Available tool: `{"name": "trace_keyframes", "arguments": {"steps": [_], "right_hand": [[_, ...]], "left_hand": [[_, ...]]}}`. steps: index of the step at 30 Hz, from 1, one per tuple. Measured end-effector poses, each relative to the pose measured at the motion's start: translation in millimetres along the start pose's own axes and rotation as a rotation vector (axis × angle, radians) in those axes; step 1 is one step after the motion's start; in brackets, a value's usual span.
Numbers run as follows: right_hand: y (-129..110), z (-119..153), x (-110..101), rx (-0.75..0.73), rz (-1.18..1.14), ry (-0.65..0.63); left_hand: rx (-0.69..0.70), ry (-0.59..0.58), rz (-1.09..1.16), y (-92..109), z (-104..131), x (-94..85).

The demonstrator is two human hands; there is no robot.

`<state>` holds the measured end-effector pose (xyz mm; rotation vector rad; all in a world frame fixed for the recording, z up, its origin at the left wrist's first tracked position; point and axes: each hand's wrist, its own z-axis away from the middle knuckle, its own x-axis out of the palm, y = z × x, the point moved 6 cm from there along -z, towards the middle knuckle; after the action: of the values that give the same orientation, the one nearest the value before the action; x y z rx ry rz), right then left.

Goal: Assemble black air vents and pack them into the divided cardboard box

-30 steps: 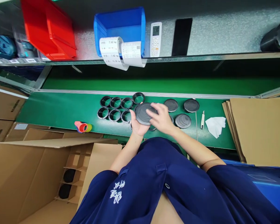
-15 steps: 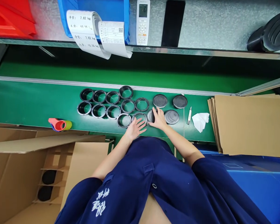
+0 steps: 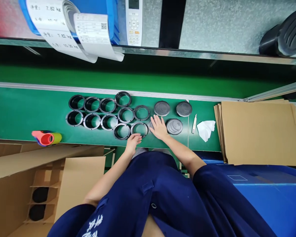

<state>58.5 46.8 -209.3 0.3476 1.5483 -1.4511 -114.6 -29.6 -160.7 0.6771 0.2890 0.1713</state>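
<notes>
My right hand lies flat, fingers stretched out, over a round black louvred cap that shows only at its left edge. Three more such caps, among them a near one and a far one, rest around that hand. My left hand is at the table's front edge with its fingers curled together. Its fingertips are by the front rim of a black ring; contact is unclear, and the inside of the hand is hidden. Several black rings and deeper sleeves stand in rows to the left.
On the green table lie a tape roll, a utility knife and a white cloth. Stacked cardboard is at right. An open carton stands at lower left. A metal shelf crosses above.
My left hand has drawn back from the ring toward the table edge, its spread fingers now curled. My right hand has flattened over the cap. The camera view has shifted right.
</notes>
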Motion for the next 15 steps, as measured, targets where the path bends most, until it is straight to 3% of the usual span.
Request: {"name": "trace_keyframes", "arguments": {"steps": [3,7,9,11,13,15], "right_hand": [[15.4,-5.4,-12.3,-0.016,0.029,0.006],[47.7,29.8,-58.5,0.012,0.111,0.097],[68.5,60.0,-65.9,-0.025,0.144,0.030],[95.0,77.4,-58.6,-0.140,0.178,-0.040],[125.7,76.7,-47.2,-0.149,0.205,-0.012],[144.7,73.3,-34.8,-0.139,0.170,0.001]], "left_hand": [[0.197,-0.065,-0.172,18.2,-14.8,43.1],[0.632,-0.168,-0.961,42.2,-7.7,119.9],[0.655,-0.167,-1.256,34.2,-1.0,147.2],[0.666,-0.198,-1.361,24.2,-4.3,170.5],[0.663,-0.195,-1.421,17.9,-19.0,183.1],[0.678,-0.180,-1.415,16.9,-26.5,183.7]]}}
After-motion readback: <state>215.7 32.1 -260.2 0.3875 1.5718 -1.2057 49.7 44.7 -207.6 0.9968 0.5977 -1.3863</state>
